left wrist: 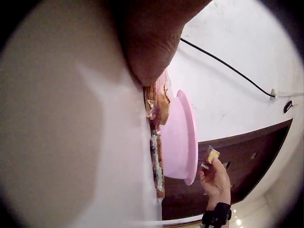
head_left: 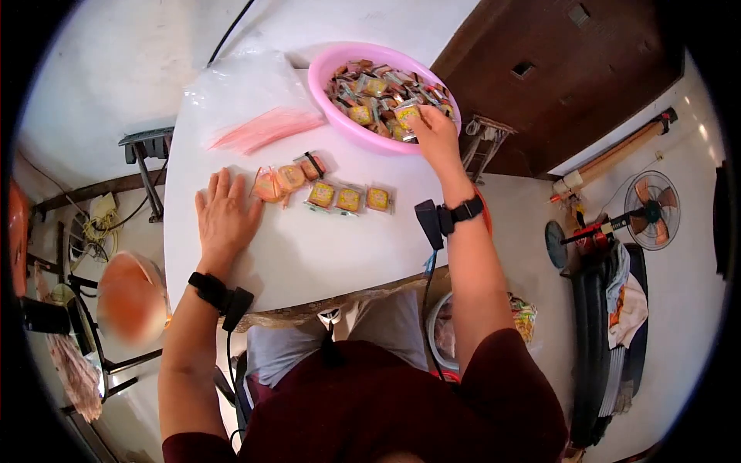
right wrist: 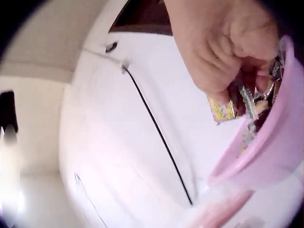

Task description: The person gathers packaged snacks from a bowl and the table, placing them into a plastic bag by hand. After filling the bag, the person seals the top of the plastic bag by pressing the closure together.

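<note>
My right hand (head_left: 438, 137) pinches a small clear-wrapped snack (head_left: 405, 117) with a yellow label over the near rim of a pink basin (head_left: 318, 86). In the right wrist view, the held snack (right wrist: 224, 111) sticks out below the fingers. Many similar wrapped snacks (head_left: 360, 115) fill the basin. My left hand (head_left: 228, 220) rests flat on the white table with its fingers spread. Just beyond its fingertips and to the right lie several wrapped snacks (head_left: 290, 177) in a slanting group. Nearer me is a short row of yellow-labelled snacks (head_left: 349, 201).
A bundle of thin pink strips (head_left: 270, 128) and a clear plastic bag (head_left: 243, 77) lie on the table (head_left: 309, 258) left of the basin. An orange-toned bucket (head_left: 131, 301) stands at left. A fan (head_left: 652, 210) and a black bench (head_left: 590, 347) are off to the right.
</note>
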The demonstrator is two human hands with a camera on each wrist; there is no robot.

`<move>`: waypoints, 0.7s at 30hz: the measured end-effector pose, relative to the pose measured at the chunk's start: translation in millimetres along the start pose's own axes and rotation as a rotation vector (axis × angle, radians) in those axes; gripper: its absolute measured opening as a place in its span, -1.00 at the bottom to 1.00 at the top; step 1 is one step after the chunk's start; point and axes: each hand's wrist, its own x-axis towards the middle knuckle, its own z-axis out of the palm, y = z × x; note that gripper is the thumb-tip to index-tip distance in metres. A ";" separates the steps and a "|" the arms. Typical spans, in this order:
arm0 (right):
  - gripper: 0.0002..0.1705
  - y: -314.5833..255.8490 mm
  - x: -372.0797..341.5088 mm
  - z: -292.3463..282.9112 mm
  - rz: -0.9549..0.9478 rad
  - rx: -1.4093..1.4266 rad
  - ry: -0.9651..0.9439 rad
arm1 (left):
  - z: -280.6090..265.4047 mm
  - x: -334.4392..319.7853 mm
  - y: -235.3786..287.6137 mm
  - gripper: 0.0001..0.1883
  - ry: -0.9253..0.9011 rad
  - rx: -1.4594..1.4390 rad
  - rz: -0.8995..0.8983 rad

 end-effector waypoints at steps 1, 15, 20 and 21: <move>-0.69 -19.7 -10.6 -6.6 0.047 0.124 -0.070 | 0.4 0.4 0.2 -0.38 -0.003 0.003 -0.002; -0.68 42.2 -106.4 -24.6 0.627 -0.096 -0.162 | 1.7 -0.6 -0.7 -0.38 -0.008 -0.006 0.001; -0.72 33.2 -103.4 10.3 0.617 -0.143 -0.270 | 2.0 -0.1 -1.3 -0.38 -0.021 0.008 -0.002; -0.74 23.3 -101.4 14.0 0.472 -0.317 -0.299 | -0.7 0.3 0.1 -0.38 -0.034 0.012 -0.004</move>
